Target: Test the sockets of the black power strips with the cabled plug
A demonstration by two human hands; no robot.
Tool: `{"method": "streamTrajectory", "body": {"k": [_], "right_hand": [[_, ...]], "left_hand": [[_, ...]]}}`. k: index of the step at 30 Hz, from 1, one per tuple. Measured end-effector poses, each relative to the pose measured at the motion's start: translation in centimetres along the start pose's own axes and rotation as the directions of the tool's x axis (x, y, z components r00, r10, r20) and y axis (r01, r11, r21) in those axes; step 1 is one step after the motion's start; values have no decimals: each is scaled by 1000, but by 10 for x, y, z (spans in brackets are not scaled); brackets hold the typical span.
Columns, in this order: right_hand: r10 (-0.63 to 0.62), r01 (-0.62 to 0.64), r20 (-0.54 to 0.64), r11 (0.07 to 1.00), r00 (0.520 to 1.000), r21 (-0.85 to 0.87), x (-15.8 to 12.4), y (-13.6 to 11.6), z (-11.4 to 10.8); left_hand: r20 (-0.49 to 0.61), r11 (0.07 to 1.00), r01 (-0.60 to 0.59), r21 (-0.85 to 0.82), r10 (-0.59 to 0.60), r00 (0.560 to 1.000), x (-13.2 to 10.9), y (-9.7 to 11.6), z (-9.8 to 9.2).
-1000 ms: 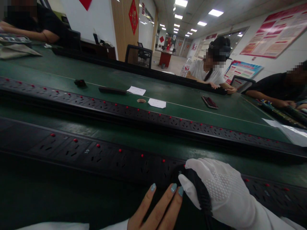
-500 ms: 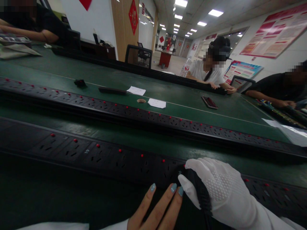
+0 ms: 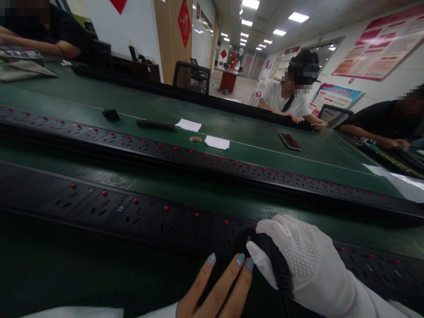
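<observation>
A long black power strip [image 3: 149, 221] with red indicator lights and several sockets lies across the table in front of me. In a white dotted glove, my right hand [image 3: 304, 260] is wrapped round a black power plug [image 3: 273, 256], held against a socket of the strip. The plug's ribbed neck and cord run down toward me, and its pins are hidden. My bare left hand [image 3: 220, 289], with blue nails, has its fingers stretched out and apart. Its fingertips rest at the near edge of the strip, just left of the plug.
A second power strip [image 3: 212, 163] lies parallel behind. Farther off are paper slips [image 3: 217, 142], a black bar [image 3: 155, 125], a small black part [image 3: 111, 115], a cable hole [image 3: 195, 139] and a phone [image 3: 289, 141]. Other people sit around the green table [image 3: 245, 128].
Almost nothing differs. My right hand still grips the plug at the same socket, its gloved knuckles raised very slightly; my left hand stays in place.
</observation>
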State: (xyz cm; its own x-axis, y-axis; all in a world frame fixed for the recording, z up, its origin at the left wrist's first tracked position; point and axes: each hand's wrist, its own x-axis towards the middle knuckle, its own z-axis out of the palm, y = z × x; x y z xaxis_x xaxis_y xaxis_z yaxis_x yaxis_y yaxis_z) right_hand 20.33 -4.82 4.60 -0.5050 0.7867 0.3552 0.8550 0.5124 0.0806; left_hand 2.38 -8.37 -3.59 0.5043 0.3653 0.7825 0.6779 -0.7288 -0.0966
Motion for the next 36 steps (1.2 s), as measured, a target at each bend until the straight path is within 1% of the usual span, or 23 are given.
{"method": "streamTrajectory", "body": {"k": [3,5,10,14,17,20,24,27,29,33,36], "right_hand": [[15,-16,60,1000,998,13,1,0,0],[17,-18,75,1000,997,19,2,0,0],[2,-4,52,1000,999,30,2,1,2],[-24,22,26,997,999,79,3,2,2],[-62,57,36,991,997,122,4,3,2],[-107,99,50,984,993,145,5,3,1],[-132,128,37,986,991,108,4,2,1],[-147,143,35,986,989,80,3,2,1],[-159,156,26,984,987,85,3,2,1],[-169,167,13,980,985,111,4,2,0],[-180,178,1,974,984,138,3,2,0]], "left_hand": [[1,1000,-6,4,6,1000,0,0,0],[5,1000,-14,18,14,1000,0,0,-1],[9,1000,-11,15,11,1000,-1,0,0],[4,1000,-7,7,7,1000,0,1,0],[-6,1000,19,6,-19,1000,0,2,0],[-3,1000,7,12,-7,1000,0,2,0],[9,1000,-11,5,11,1000,-1,1,0],[-8,1000,10,-14,-10,1000,-2,1,1],[-12,1000,17,-20,-18,1000,-2,2,1],[8,1000,-11,7,11,1000,-3,1,1],[1,1000,6,10,-6,1000,-3,2,1]]}}
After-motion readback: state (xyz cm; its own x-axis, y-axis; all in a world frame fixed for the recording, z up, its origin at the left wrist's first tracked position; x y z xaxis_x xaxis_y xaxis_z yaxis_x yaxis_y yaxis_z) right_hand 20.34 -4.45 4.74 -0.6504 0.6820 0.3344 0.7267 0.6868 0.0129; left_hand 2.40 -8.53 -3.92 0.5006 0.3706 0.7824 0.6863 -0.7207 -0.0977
